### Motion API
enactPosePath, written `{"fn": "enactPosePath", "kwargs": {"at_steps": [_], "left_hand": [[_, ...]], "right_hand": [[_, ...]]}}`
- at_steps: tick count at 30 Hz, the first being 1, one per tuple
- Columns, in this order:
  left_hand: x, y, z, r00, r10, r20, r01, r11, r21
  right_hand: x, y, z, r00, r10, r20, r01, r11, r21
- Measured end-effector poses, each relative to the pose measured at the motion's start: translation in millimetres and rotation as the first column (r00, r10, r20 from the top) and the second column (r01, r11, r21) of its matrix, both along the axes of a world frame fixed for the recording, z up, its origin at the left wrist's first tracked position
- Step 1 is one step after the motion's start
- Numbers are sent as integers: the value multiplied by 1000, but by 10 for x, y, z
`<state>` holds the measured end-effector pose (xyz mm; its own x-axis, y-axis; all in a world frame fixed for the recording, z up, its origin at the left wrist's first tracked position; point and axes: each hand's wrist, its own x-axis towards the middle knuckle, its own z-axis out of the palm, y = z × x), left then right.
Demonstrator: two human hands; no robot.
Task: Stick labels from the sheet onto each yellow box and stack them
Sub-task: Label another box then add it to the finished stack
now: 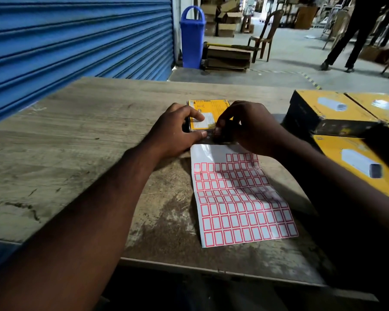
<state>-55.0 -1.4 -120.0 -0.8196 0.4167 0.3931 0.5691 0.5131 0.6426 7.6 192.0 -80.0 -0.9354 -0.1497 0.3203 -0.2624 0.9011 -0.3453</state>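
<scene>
Closest in, the left forearm (81, 221) is stretching up from the bottom corner across the wooden table (65, 142), and the right one is coming in from the other side. Between them the label sheet (240, 198) is lying flat on the table, rows of red-edged stickers facing up, with a bare white patch showing at its far left corner. Its far edge is meeting the near edge of the yellow box (208, 108), which is sitting flat in the middle of the table.

The left hand (177, 129) is gripping that box by its left side, thumb lying over the top face, a finger running along the near edge. The right hand (245, 129) is working at the near right corner, fingertips bunched and curled, pinching at the box's edge. Whether a sticker is caught between them, I cannot tell.

Off at the right edge of the table, more yellow boxes (330, 113) are sitting close together, well apart from the hands.

Beyond the table, a blue shutter (76, 41) is filling the left side, a blue bin (192, 37) is standing beside it, with cartons (227, 21), a brown chair (265, 34) and a person's legs (350, 41) farther back.
</scene>
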Motion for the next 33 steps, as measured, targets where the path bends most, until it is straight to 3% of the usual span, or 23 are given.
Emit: {"fn": "enactPosePath", "kwargs": {"at_steps": [18,24,29,33], "left_hand": [[-12,-16,13,999,-5,43,4,1000,31],[-10,-24,34,998,-11,57,9,1000,26],[20,-44,-1,997,-18,79,12,997,78],[27,-34,-38,986,-33,166,9,990,144]], "right_hand": [[-81,12,-101,996,-9,-88,12,999,43],[-63,53,-102,999,-9,-48,2,990,-142],[-121,154,-199,994,-101,-30,98,990,-99],[-72,207,-231,986,-131,99,151,964,-220]]}}
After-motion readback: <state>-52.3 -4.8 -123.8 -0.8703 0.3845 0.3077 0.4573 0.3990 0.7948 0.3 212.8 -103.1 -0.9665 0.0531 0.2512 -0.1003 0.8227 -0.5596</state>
